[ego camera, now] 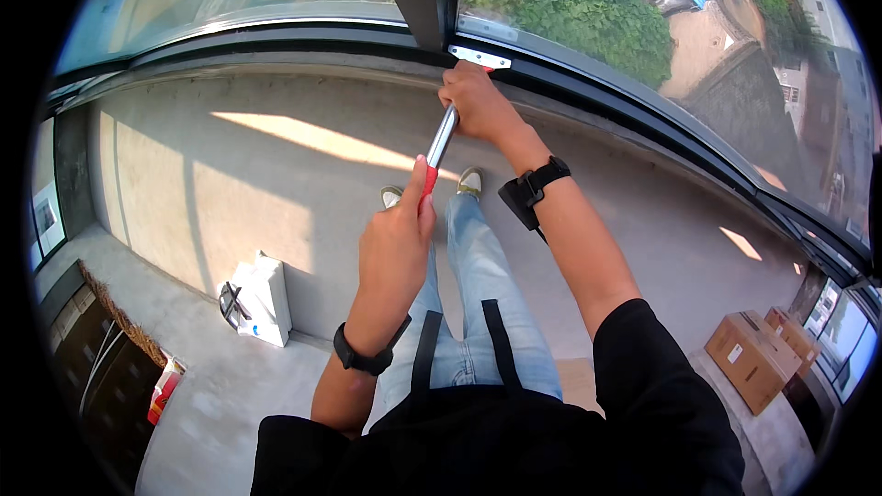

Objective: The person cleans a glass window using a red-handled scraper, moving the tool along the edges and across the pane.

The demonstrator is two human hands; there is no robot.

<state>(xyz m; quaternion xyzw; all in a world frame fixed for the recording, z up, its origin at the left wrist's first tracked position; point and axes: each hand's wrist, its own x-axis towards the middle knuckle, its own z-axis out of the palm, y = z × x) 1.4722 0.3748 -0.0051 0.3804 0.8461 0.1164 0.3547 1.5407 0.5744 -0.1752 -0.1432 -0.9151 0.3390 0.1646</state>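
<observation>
My left hand is closed round the red grip of a metal-handled tool, with the index finger laid along it. Farther up, my right hand grips the same handle near its far end, beside the dark window frame. A white metal plate with holes lies against the frame just beyond my right hand, and a bit of red shows next to it. My right hand hides most of the tool's far end, so its exact kind cannot be told.
Window glass runs along the far side, above a concrete ledge. A white box-like object with a black item stands at the left. Cardboard boxes sit at the right. A dark opening lies at the lower left, beside a red package.
</observation>
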